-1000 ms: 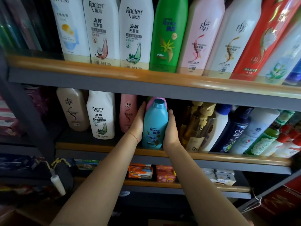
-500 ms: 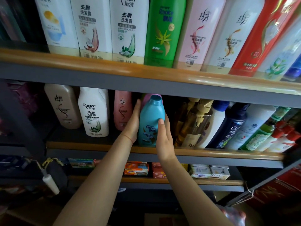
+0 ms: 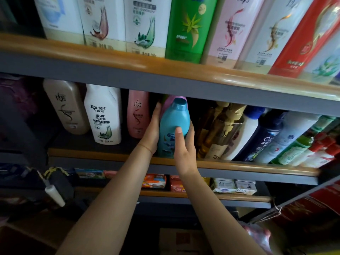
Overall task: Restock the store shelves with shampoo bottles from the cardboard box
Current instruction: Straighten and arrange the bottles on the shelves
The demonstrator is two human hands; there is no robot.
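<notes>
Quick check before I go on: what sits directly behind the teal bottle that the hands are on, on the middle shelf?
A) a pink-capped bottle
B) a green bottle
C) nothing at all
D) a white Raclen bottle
A: a rounded pink-capped bottle shows just behind the cap of the teal bottle, which the left hand and right hand flank on the middle shelf.

The shampoo bottle [image 3: 172, 129] is teal with a blue cap and floral label. A pink bottle [image 3: 137, 115] stands beside a white one [image 3: 104, 115]. Above, a green bottle [image 3: 185, 28] bears a leaf motif.
</notes>
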